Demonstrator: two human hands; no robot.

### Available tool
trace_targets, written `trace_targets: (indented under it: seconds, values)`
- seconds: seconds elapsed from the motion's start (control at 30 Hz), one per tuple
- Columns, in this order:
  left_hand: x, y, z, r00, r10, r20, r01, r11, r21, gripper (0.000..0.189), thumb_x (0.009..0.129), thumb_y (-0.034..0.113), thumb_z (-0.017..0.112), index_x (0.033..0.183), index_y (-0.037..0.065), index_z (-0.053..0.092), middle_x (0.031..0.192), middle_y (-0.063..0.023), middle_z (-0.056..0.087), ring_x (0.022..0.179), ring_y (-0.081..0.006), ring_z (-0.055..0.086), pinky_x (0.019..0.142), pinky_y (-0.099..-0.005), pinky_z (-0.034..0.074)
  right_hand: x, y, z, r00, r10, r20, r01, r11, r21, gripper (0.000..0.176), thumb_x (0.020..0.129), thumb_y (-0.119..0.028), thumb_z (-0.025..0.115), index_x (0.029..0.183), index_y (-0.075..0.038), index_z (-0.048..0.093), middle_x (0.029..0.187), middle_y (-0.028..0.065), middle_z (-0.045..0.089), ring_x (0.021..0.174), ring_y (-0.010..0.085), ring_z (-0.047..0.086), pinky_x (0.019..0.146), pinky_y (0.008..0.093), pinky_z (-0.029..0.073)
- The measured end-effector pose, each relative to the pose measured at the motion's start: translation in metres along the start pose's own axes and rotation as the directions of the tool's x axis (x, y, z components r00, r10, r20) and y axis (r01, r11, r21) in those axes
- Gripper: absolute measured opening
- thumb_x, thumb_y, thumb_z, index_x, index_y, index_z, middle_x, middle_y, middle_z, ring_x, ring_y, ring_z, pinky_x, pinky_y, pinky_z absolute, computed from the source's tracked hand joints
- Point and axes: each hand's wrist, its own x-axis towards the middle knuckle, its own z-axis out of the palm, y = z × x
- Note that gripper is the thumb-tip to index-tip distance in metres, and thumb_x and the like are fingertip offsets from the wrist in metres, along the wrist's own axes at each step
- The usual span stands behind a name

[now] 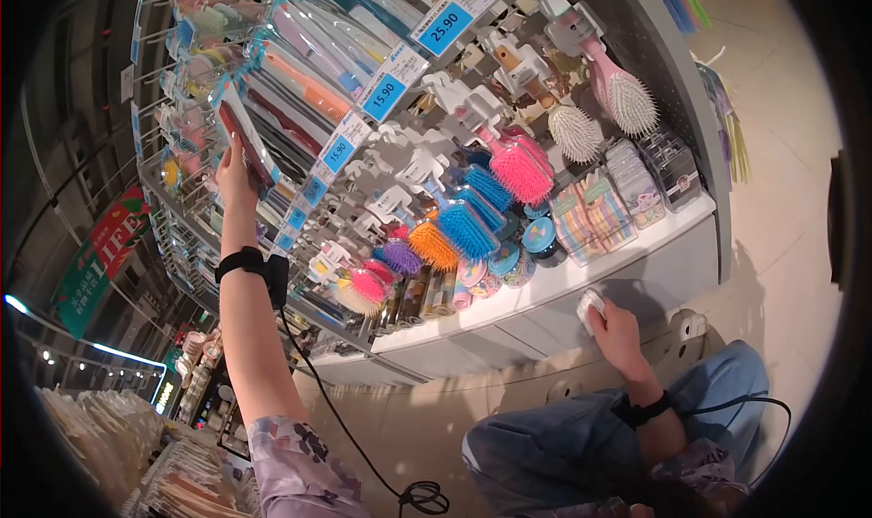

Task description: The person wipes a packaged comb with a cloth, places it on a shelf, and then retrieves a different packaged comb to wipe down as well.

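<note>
Left hand (233, 175) is pinching a hanging packet (247, 137) steady while right hand (618, 332) is clutching a cloth (590, 307) against the shelf (545, 291) front edge.

L hand (234, 175) fingertips hidden behind hanging pack (247, 141); its contents unclear, maybe a comb. R hand (616, 332) covers most of white wad (589, 305). Lower price tags (313, 191) too small to read.

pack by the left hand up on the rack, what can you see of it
The pack is long and flat, dark red with a pale glossy edge, like clear plastic. It hangs tilted among other long packs. The left hand is raised to it, fingers against its lower end; its contents are unclear.
</note>
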Motion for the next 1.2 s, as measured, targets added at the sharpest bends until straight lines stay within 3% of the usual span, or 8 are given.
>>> trace_targets:
  seconds: [0.3,0.4,0.47,0.53,0.67,0.7,0.8,1.2]
  values:
    - [0.015,-0.006,0.014,0.992,-0.085,0.096,0.077,0.993,0.084,0.044,0.084,0.033,0.054,0.107,-0.004,0.051,0.090,-0.0049,0.057,0.074,-0.0154,0.057,0.060,-0.0294,0.048,0.001,0.004,0.000,1.000,0.005,0.024,-0.005,1.000,-0.007,0.024,0.083,-0.026,0.048,0.076,-0.003,0.051,0.057,0.0175,0.052,0.057,0.0364,0.053,0.051,0.0434,0.039]
    - [0.049,-0.022,0.005,0.984,-0.143,0.103,0.049,0.784,0.619,0.033,0.085,0.030,0.051,0.099,0.000,0.056,0.080,-0.0076,0.057,0.068,-0.0132,0.055,0.056,-0.0266,0.046,0.001,0.004,0.000,0.999,0.016,0.032,-0.016,1.000,-0.005,0.024,0.083,-0.026,0.047,0.077,-0.003,0.051,0.058,0.0177,0.052,0.058,0.0365,0.053,0.051,0.0434,0.039]
    - [0.070,-0.052,-0.003,0.986,-0.105,0.131,-0.004,0.763,0.646,0.037,0.080,0.033,0.056,0.098,0.001,0.058,0.075,-0.0111,0.057,0.069,-0.0178,0.057,0.060,-0.0304,0.047,0.001,0.005,0.000,0.999,0.015,0.050,-0.013,0.999,-0.038,0.024,0.083,-0.026,0.048,0.077,-0.003,0.051,0.059,0.0179,0.052,0.060,0.0364,0.053,0.052,0.0432,0.039]
    - [0.067,-0.060,0.000,0.982,0.117,0.150,-0.186,0.431,0.883,0.053,0.073,0.039,0.063,0.105,-0.002,0.054,0.082,-0.0174,0.058,0.079,-0.0264,0.058,0.073,-0.0364,0.045,0.001,0.005,0.000,0.999,0.014,0.040,-0.013,0.999,-0.045,0.025,0.083,-0.026,0.048,0.076,-0.003,0.051,0.058,0.0175,0.052,0.059,0.0364,0.053,0.052,0.0431,0.039]
    - [0.021,-0.056,0.014,0.956,0.089,-0.280,0.246,0.277,0.929,0.102,0.061,0.041,0.072,0.133,0.002,0.011,0.129,-0.0267,0.028,0.114,-0.0356,0.038,0.091,-0.0394,0.035,0.000,-0.003,-0.003,0.999,0.037,0.027,-0.037,0.999,-0.007,0.025,0.082,-0.026,0.048,0.074,-0.003,0.051,0.056,0.0163,0.052,0.057,0.0365,0.053,0.051,0.0429,0.039]
    - [0.037,-0.087,-0.013,0.991,-0.044,-0.127,0.123,0.674,0.728,0.113,0.059,0.043,0.074,0.133,0.001,0.000,0.134,-0.0238,0.018,0.120,-0.0349,0.030,0.093,-0.0400,0.033,0.001,-0.002,-0.002,0.999,0.039,0.031,-0.038,0.999,-0.014,0.025,0.082,-0.026,0.048,0.074,-0.003,0.051,0.056,0.0163,0.052,0.057,0.0365,0.053,0.051,0.0429,0.039]
    - [0.021,-0.092,-0.010,0.970,-0.187,-0.157,0.244,0.698,0.673,0.113,0.059,0.045,0.074,0.133,0.000,0.001,0.133,-0.0233,0.020,0.121,-0.0335,0.029,0.095,-0.0403,0.032,0.000,0.000,0.002,0.999,0.035,0.024,-0.034,0.999,-0.025,0.024,0.082,-0.024,0.049,0.073,-0.003,0.051,0.054,0.0157,0.052,0.056,0.0363,0.053,0.050,0.0425,0.039]
    - [-0.013,-0.069,-0.030,0.961,0.053,-0.270,0.165,0.676,0.719,0.089,0.065,0.038,0.062,0.130,-0.004,0.018,0.126,-0.0254,0.034,0.117,-0.0325,0.036,0.094,-0.0357,0.030,-0.001,0.004,0.006,0.999,0.032,0.018,-0.031,0.999,-0.027,0.023,0.081,-0.023,0.050,0.075,-0.001,0.052,0.055,0.0175,0.053,0.056,0.0359,0.054,0.050,0.0424,0.040]
